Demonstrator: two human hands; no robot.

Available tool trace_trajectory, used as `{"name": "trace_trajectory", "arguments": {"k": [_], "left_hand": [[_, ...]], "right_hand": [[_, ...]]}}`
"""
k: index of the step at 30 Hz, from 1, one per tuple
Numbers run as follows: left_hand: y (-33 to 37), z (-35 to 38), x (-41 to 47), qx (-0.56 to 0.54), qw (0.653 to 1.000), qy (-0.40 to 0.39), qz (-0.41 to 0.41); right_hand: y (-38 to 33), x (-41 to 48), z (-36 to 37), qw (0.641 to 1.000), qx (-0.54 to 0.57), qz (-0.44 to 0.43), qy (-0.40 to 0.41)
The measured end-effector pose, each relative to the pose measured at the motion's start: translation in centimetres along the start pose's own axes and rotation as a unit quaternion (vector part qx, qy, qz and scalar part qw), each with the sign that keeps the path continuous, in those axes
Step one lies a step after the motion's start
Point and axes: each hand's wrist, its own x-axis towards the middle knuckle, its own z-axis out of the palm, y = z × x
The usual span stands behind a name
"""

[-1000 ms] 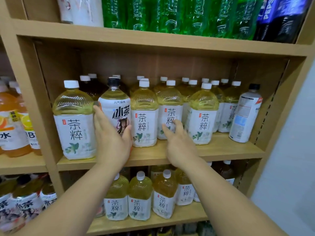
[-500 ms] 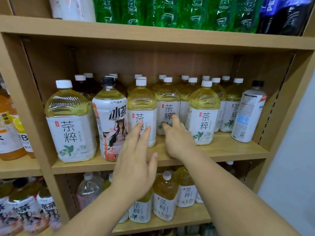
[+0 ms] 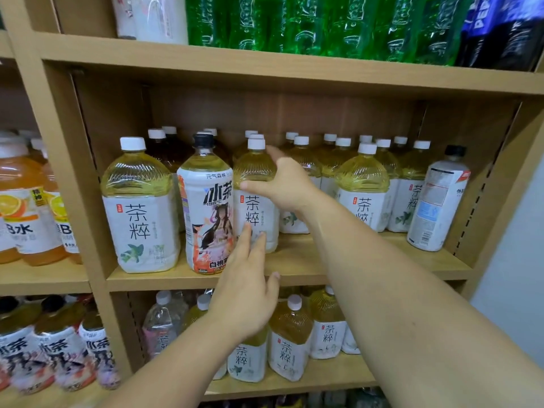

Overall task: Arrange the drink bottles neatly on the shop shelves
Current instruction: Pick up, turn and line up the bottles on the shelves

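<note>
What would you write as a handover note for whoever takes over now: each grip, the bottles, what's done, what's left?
Right grip holds the tea bottle by its shoulder on the middle shelf.
Left grip is open, fingers straight by that bottle's lower label; contact unclear.
Done: front bottles upright, labels forward.
Left: bring the held bottle level with its neighbours; the black-cap bottle looks misplaced among the teas.

Wall [image 3: 518, 260]: pale grey-blue, matte, lower right of view; just left of wall, a light wood upright [image 3: 500, 187] slanting up to the right; further left of wall, a row of dark slots [image 3: 471, 214] down its inner face, then a brown back panel [image 3: 294, 113].
</note>
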Motion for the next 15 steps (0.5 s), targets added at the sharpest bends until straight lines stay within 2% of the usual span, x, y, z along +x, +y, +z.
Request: {"name": "trace_trajectory", "arguments": {"k": [3,8,10,13,15], "left_hand": [[-0.4,-0.5,0.0,-0.004,1.000,0.014,0.014],[0.3,-0.9,-0.2,-0.003,0.999,0.039,0.036],[1.1,-0.8,0.0,-0.011,0.996,0.074,0.042],[2.4,-0.5,1.4,-0.105,0.989,0.104,-0.002],[3.1,0.1,2.8,-0.168,0.982,0.072,-0.051]], "right_hand": [[0.5,-0.1,0.2,1.000,0.005,0.001,0.023],[0.6,-1.8,-1.3,0.995,-0.074,-0.021,0.069],[0.8,-2.9,-2.6,0.993,-0.083,-0.027,0.073],[1.0,-4.2,-5.0,0.993,-0.106,-0.027,0.050],[0.9,-4.8,-6.1,0.988,-0.150,-0.020,0.032]]}}
